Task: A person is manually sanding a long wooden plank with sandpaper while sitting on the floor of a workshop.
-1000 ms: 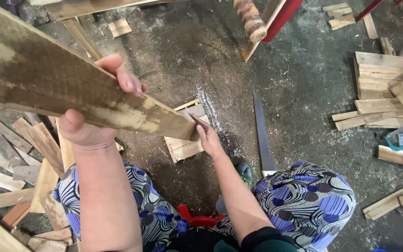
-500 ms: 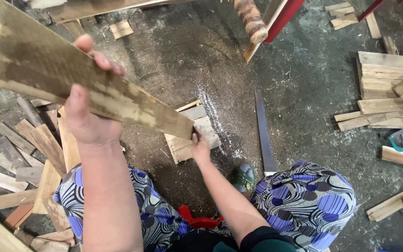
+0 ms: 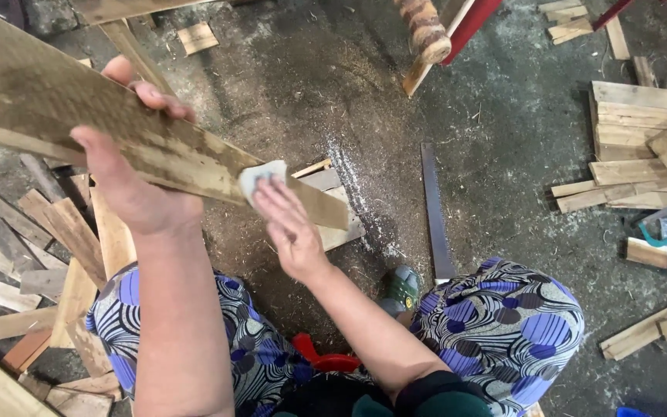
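- Above the sawdust-strewn concrete floor (image 3: 503, 139), my left hand (image 3: 129, 185) clenches a long weathered wooden plank (image 3: 79, 116), held tilted.
- Near its right end, my right hand (image 3: 291, 232) presses a small pale sanding pad (image 3: 260, 176) against the plank's face.

This is a rough woodworking workshop, with the work done at floor level. The bare concrete floor (image 3: 503, 139) is dusted with sawdust (image 3: 353, 193) and strewn with wood offcuts (image 3: 40, 232). Cut boards lie stacked (image 3: 642, 147) to one side, and a long saw blade (image 3: 435, 208) rests flat on the floor.
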